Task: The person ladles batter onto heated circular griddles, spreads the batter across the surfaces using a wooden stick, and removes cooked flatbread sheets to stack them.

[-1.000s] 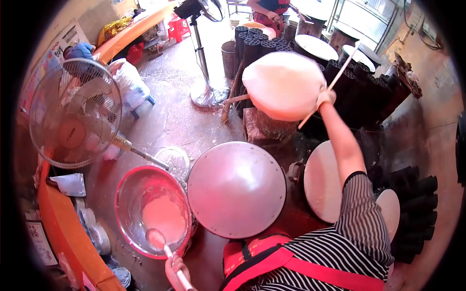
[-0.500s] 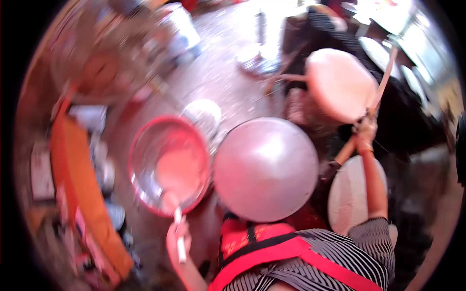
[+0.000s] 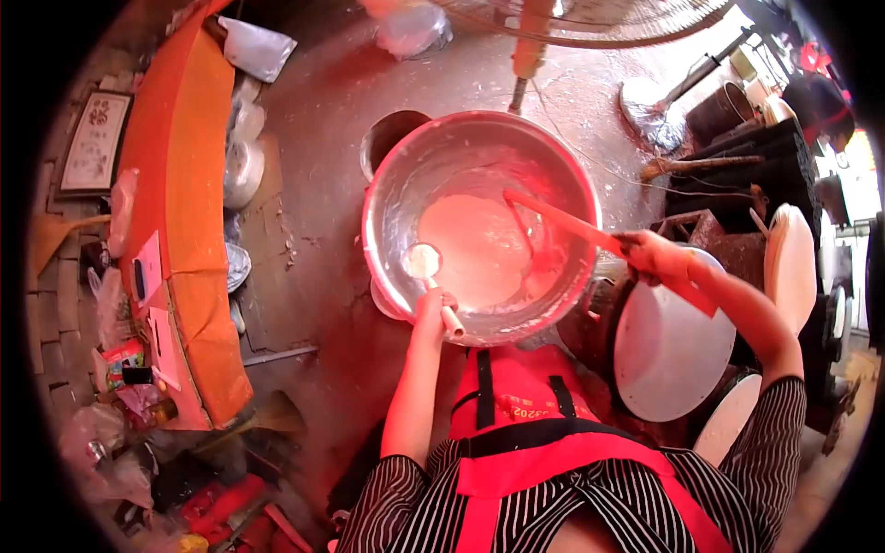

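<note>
In front of me is a large metal basin [image 3: 387,198] with pale, pinkish-lit batter [image 3: 466,244] in the bottom. My left hand [image 3: 433,306] is closed around the handle of a ladle [image 3: 422,261]; its round bowl, with pale batter in it, is over the near left part of the basin. My right hand [image 3: 653,258] grips a flat wooden T-shaped spreader [image 3: 572,221] that reaches across the basin's right rim. The spreader's thin crosspiece is over the batter; whether it touches the batter I cannot tell. Below my right hand is a round, flat metal griddle [image 3: 678,341].
An orange-covered table [image 3: 189,249] with papers and bags runs along the left. A bucket [image 3: 392,138] stands behind the basin. Round pale flat sheets [image 3: 790,263] and dark stacked pieces [image 3: 737,170] are at right. A large fan-like wire guard [image 3: 627,32] crosses the top.
My view has turned, so the basin sits in the centre. The right hand with the spreader has come from the far right to the basin. The left hand still holds the ladle at it.
</note>
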A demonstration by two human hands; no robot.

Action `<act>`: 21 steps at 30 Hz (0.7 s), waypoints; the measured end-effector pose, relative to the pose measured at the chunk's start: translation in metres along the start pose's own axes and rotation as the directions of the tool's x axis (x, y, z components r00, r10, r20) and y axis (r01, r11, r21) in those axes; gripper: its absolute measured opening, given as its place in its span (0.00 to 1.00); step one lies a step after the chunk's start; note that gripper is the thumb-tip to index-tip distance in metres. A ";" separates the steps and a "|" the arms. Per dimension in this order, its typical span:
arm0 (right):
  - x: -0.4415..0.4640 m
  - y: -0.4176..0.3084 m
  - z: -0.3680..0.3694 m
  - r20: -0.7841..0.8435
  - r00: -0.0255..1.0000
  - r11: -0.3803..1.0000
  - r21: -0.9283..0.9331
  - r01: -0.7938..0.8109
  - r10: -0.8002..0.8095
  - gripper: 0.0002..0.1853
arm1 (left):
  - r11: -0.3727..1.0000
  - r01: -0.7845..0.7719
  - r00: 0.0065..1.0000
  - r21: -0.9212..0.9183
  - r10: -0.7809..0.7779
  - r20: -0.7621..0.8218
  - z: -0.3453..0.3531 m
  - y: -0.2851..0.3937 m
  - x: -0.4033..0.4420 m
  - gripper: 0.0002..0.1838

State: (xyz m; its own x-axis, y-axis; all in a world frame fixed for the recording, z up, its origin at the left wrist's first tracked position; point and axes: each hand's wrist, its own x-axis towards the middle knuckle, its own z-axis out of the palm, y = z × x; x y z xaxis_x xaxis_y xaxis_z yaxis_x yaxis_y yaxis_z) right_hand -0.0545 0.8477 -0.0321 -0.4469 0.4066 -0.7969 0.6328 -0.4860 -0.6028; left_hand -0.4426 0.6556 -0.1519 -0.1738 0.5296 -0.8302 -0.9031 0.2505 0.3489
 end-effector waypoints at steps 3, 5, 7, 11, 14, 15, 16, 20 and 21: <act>0.021 -0.115 0.031 0.020 1.000 0.878 -0.478 0.001 0.010 0.23 | 0.923 -0.127 0.990 0.364 0.138 -0.006 -0.025 -0.001 0.048 0.04; 0.037 -0.161 0.049 0.090 0.995 0.854 -0.520 0.007 0.047 0.22 | 0.918 -0.062 0.992 0.391 0.099 -0.074 -0.015 0.004 0.058 0.05; 0.050 -0.170 0.061 0.116 0.989 0.831 -0.557 -0.016 0.097 0.22 | 0.896 -0.018 0.999 0.443 0.035 -0.031 -0.009 0.013 0.074 0.06; 0.037 -0.117 0.084 0.208 0.973 0.819 -0.537 0.199 -0.100 0.27 | 0.862 0.042 0.994 0.505 -0.088 0.066 -0.003 0.027 0.087 0.03; -0.046 -0.067 0.112 0.121 0.990 0.928 -0.372 -0.019 0.069 0.35 | 0.665 -0.090 0.996 0.742 0.072 0.056 0.009 0.005 0.035 0.14; -0.084 -0.066 0.127 0.089 0.994 0.958 -0.284 -0.030 0.057 0.33 | 0.530 -0.139 0.985 0.837 0.159 0.063 0.015 -0.005 0.009 0.22; -0.105 -0.019 0.141 -0.024 0.978 0.916 -0.356 0.183 -0.205 0.32 | 0.469 -0.083 0.993 0.879 0.115 0.032 0.033 -0.004 -0.031 0.21; -0.162 0.057 0.213 -0.355 0.929 0.982 0.110 0.156 -0.108 0.24 | 0.265 -0.169 0.981 0.949 -0.051 0.189 0.065 -0.006 -0.081 0.22; -0.169 0.062 0.231 -0.423 0.906 0.949 0.283 0.138 -0.006 0.23 | 0.105 -0.301 0.952 0.948 -0.021 0.305 0.072 -0.010 -0.063 0.24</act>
State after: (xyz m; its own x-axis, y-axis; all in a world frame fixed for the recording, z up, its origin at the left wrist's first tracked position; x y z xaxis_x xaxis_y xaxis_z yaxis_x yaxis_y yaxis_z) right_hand -0.0855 0.5701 0.0555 -0.1412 0.6985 -0.7015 0.3600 -0.6239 -0.6937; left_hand -0.3946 0.6782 -0.0717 -0.0271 0.7460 -0.6654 0.3302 0.6349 0.6985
